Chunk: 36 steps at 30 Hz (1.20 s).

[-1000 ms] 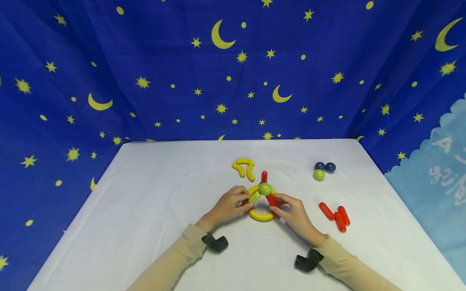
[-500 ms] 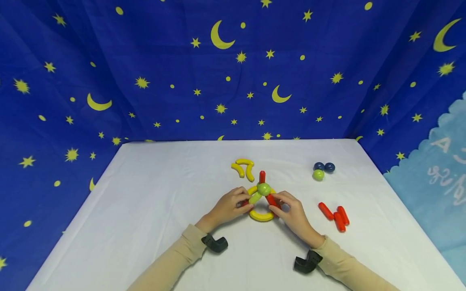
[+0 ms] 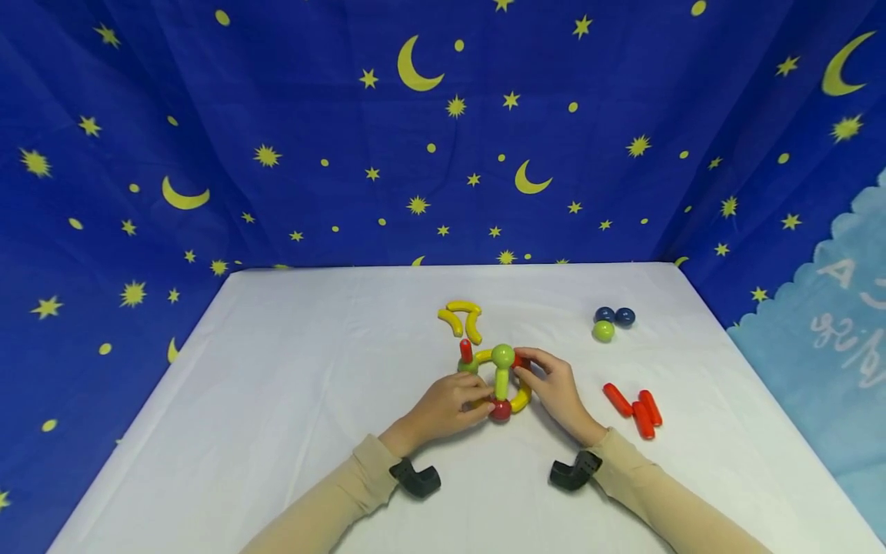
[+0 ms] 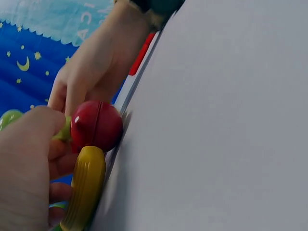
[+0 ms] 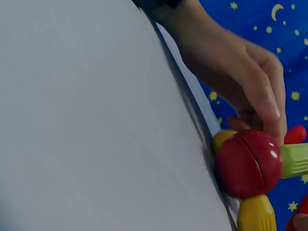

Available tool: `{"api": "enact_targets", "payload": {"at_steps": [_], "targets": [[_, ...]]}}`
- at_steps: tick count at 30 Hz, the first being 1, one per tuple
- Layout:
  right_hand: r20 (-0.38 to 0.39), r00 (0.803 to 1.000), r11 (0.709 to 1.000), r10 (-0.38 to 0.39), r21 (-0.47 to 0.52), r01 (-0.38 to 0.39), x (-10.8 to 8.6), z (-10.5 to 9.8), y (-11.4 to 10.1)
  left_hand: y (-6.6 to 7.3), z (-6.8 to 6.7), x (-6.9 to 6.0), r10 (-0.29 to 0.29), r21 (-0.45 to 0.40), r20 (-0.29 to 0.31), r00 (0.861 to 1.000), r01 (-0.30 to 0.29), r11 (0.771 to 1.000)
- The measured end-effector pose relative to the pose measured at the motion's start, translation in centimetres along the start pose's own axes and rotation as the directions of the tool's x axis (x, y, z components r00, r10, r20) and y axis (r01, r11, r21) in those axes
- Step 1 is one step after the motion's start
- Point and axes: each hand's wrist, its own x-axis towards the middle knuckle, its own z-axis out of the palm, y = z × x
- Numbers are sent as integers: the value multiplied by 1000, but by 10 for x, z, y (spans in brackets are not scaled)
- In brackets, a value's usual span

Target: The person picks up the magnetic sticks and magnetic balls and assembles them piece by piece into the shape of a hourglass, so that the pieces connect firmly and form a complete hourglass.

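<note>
Toy structure point(image 3: 521, 397) stands on the white-covered counter point(image 3: 311, 346), between the two hands. Base: yellow curved rods and balls arranged as a ring. Red ball point(image 3: 501, 410) at the near side; from it a light green rod point(image 3: 501, 384) rises upright, capped by a light green ball point(image 3: 503, 355). At the ring's far left, a dull green ball point(image 3: 467, 366) bears a short red rod point(image 3: 466, 351), pointing up.

Left hand point(image 3: 443, 406): thumb and fingers clamped on the structure beside the red ball; exact piece gripped cannot be told. Right hand point(image 3: 557, 391): thumb and forefinger pinch a red piece point(image 3: 520, 362) at the ring's far right, mostly covered.

Loose parts: three yellow curved pieces point(image 3: 464, 307) beyond the structure; two dark blue balls point(image 3: 625, 316) with a loose green ball point(image 3: 604, 332) beside them, far right; nearer, three red rods point(image 3: 643, 421). Backdrop point(image 3: 332, 115): blue cloth, yellow moons and stars.
</note>
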Motion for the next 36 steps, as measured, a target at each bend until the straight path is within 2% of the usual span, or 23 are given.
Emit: {"api": "enact_targets", "payload": {"at_steps": [3,5,7,9,11,12,13,14,16,17,18,19,21,22,24,27,30,34,36], "targets": [[32,999,1000,8,23,-9,7,3,3,4,2,1,-6,19,9,1000,6,1000],[41,999,999,9,39,-11,11,6,14,7,2,1,-7,29,19,1000,6,1000],[47,999,999,19,39,-20,14,6,12,9,2,3,14,34,20,1000,-15,999],[51,999,999,18,34,-20,14,5,6,11,2,4,59,50,-29,998,-57,997],[61,997,998,38,40,-40,14,2,-2,11,2,5,85,79,-157,984,-73,994],[68,996,998,50,42,-53,14,1,-6,10,2,6,80,91,-244,967,-59,994],[76,995,997,60,42,-63,14,0,-9,9,2,6,52,96,-339,939,-21,995],[83,995,997,63,37,-66,14,-1,-11,8,2,6,0,83,-428,904,39,996],[91,992,995,91,42,-95,14,-1,-9,5,2,6,-140,6,-561,816,173,985],[90,991,994,96,46,-100,14,0,-6,3,3,6,-213,-41,-595,775,236,971],[89,991,994,96,42,-100,14,1,-3,1,3,6,-283,-89,-608,742,290,953],[86,991,994,99,47,-104,15,2,1,0,4,5,-349,-135,-603,717,339,931],[81,992,993,99,54,-103,15,4,9,-2,5,3,-447,-197,-566,693,413,889],[79,992,993,99,55,-103,15,5,14,-2,6,2,-480,-220,-544,689,434,873],[77,993,994,90,56,-94,15,5,17,-3,7,1,-524,-252,-498,691,463,850],[72,994,994,83,69,-88,15,6,19,-3,8,1,-546,-270,-444,710,476,837],[66,995,993,79,82,-84,15,5,19,-4,9,2,-531,-260,-392,751,464,847],[72,994,989,85,113,-93,15,6,18,-3,9,2,-478,-239,-323,817,418,876],[81,994,988,80,129,-90,15,7,17,-2,9,3,-459,-236,-297,837,402,885]]}}
